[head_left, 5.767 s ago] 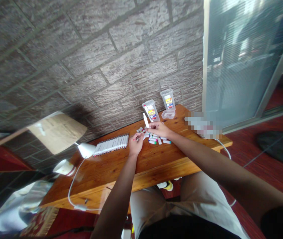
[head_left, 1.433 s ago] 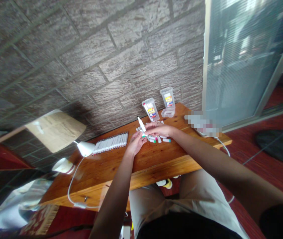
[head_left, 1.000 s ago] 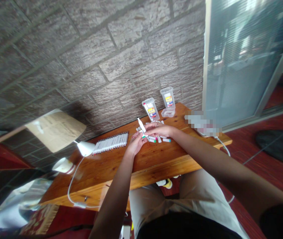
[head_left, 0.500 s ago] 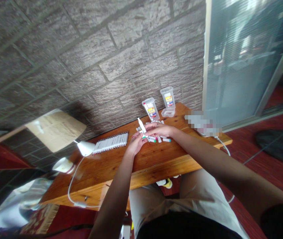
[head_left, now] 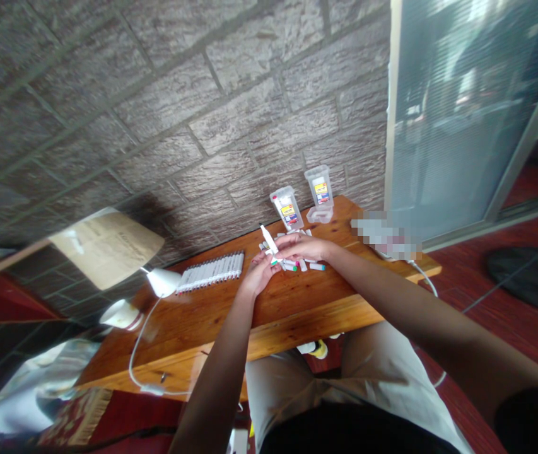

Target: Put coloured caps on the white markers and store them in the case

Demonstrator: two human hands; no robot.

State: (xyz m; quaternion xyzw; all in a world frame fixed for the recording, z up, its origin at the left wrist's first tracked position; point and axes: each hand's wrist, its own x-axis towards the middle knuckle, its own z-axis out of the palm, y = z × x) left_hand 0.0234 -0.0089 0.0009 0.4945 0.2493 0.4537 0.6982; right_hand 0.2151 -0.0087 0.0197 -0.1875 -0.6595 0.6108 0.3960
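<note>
My right hand (head_left: 303, 247) is closed on a white marker (head_left: 269, 239) that points up and away from me. My left hand (head_left: 259, 272) meets it at the marker's lower end, its fingers pinched on a small green cap (head_left: 274, 260). Both hands hover over a scatter of loose markers and coloured caps (head_left: 304, 265) on the wooden table (head_left: 231, 309). To the left lies a neat row of white markers (head_left: 212, 272).
Two clear plastic marker cases (head_left: 287, 209) (head_left: 320, 188) stand against the brick wall, a lid in front of one. A white desk lamp (head_left: 162, 284) with its cord sits at the table's left. A blurred object with a cable (head_left: 385, 238) lies at the right.
Earlier my hands were apart, the right holding the marker upright. Now the left hand has come up to the marker's lower end. Little has moved in the last second.
</note>
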